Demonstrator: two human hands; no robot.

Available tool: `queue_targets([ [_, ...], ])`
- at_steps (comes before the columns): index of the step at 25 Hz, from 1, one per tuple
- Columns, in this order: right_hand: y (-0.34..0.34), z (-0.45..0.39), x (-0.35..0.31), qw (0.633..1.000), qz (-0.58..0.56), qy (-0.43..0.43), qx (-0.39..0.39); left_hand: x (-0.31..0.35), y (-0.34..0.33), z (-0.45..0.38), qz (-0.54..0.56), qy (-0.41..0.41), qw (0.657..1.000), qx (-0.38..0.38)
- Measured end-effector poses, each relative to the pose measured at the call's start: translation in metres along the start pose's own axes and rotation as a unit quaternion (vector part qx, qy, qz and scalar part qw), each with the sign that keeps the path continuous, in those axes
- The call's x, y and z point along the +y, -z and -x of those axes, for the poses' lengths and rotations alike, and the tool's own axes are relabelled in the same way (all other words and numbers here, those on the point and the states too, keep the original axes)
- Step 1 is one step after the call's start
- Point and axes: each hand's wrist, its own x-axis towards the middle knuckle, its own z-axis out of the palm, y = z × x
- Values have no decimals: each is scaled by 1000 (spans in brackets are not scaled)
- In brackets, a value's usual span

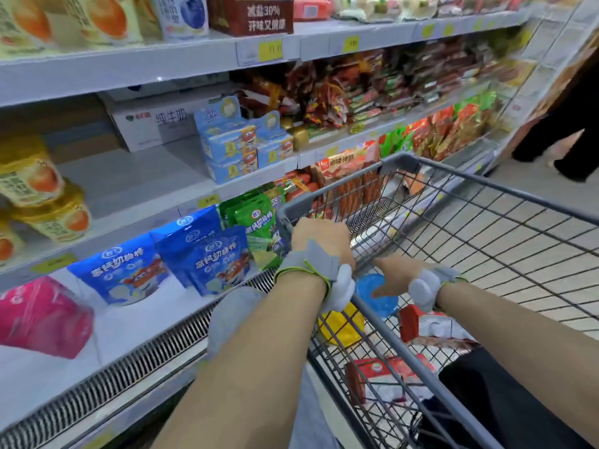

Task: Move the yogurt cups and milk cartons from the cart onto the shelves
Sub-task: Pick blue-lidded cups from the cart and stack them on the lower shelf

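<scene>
A grey wire cart [486, 184] stands against the chilled shelves [136, 192]. My left hand [319, 243] is shut on the cart's left rim. My right hand [400, 273] reaches inside the cart, with its thumb and fingers closed around a blue-lidded yogurt cup [377, 299]. A yellow yogurt cup [342, 327] lies under the rim just left of it. Two red-and-white milk cartons lie in the basket, one [428, 325] below my right wrist and one [379, 375] nearer me. A black cloth hides the basket's near right corner.
Yellow peach yogurt cups [42, 196] are stacked on the middle shelf at left, with a white milk case [155, 124] behind. Blue pouches [207, 257] and a pink pack [42, 319] fill the bottom shelf. A person in black [570, 124] stands at the aisle's far right.
</scene>
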Motion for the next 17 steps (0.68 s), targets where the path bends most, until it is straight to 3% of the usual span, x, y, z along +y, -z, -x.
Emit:
queue_targets([
  [4, 19, 8, -27, 993, -41, 107, 12, 0, 4, -3, -32, 3, 999, -19],
  [8, 7, 19, -47, 984, -1, 175, -27, 5, 3, -3, -29, 9, 999, -28],
  [13, -5, 18, -55, 990, 74, 123, 15, 5, 3, -8, 29, 24, 996, -83],
  [17, -10, 9, -34, 995, 95, 0, -4, 4, 1, -6, 15, 38, 999, -22],
])
